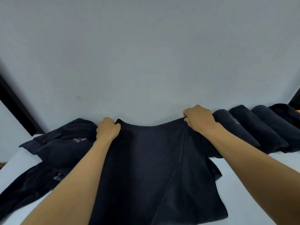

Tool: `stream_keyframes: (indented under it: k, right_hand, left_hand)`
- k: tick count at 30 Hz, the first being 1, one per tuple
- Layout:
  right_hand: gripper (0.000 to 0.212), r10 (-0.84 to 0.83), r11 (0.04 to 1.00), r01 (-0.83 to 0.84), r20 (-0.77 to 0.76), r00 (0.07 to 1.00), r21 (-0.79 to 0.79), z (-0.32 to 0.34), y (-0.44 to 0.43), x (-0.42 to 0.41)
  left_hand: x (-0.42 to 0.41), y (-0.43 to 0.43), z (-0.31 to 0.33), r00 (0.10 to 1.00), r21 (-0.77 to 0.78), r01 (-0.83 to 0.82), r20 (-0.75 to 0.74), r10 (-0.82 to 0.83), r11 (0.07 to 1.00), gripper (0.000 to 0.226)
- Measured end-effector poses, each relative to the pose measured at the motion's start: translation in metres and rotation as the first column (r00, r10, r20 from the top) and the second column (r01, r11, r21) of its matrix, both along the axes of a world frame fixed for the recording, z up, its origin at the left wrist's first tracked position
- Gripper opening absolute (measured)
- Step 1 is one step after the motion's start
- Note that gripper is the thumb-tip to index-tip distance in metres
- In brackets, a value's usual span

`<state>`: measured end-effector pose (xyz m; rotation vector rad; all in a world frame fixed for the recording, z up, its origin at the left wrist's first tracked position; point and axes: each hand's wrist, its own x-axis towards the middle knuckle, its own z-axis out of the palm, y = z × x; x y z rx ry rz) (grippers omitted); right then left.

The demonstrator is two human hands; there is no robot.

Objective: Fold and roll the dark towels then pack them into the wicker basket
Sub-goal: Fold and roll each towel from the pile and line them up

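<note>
Both hands hold one dark towel (155, 168) by its far edge; left hand (108, 129) has fingers curled round the far-left corner, right hand (198, 120) pinches the far-right corner with knuckles up; the edge sags in a shallow curve between them; the cloth hangs or drapes toward the near side between the two bare forearms, lower hem reaching the bottom of the view, a vertical crease right of centre; hard to say whether the near part rests on the white surface (253, 184) or hangs free of it.

Left of the held towel, a heap of unfolded dark towels (61, 146) lies crumpled on the surface, pale printed lettering showing on two spots, too blurred to read; the heap runs from just beside the left hand down to the near-left edge.

Right of the right hand, a row of rolled dark towels (253, 127) lies side by side, touching, running off toward the far right; the nearest roll sits just behind the right wrist; one carries faint lettering.

Pale grey wall (146, 54) fills the far side; a black strip (14, 104) slants at the left.
</note>
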<state>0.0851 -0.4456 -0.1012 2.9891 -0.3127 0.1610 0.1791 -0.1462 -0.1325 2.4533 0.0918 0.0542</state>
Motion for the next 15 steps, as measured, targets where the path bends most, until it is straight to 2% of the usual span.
stream_keyframes:
  k: [3, 7, 11, 15]
  right_hand:
    - [0.018, 0.071, 0.988, -0.083, -0.102, 0.992, -0.128, -0.011, 0.006, 0.012]
    - [0.022, 0.074, 0.958, -0.144, -0.274, 0.959, -0.246, -0.022, 0.011, 0.019]
    - [0.028, 0.000, 0.968, -0.097, -0.386, 0.923, -0.232, -0.023, 0.011, 0.025]
    - [0.022, -0.008, 0.982, -0.064, -0.379, 0.925, -0.178, -0.020, 0.015, 0.030]
  left_hand:
    - [0.009, -0.001, -0.009, 0.995, 0.041, 0.077, -0.067, -0.074, 0.996, 0.034]
    - [0.014, -0.007, -0.009, 0.973, 0.040, 0.205, -0.120, -0.199, 0.978, 0.017]
    - [0.014, -0.011, -0.010, 0.965, -0.084, 0.240, -0.085, -0.247, 0.967, 0.014]
    - [0.014, -0.010, -0.011, 0.972, -0.273, 0.190, -0.084, -0.220, 0.943, 0.022]
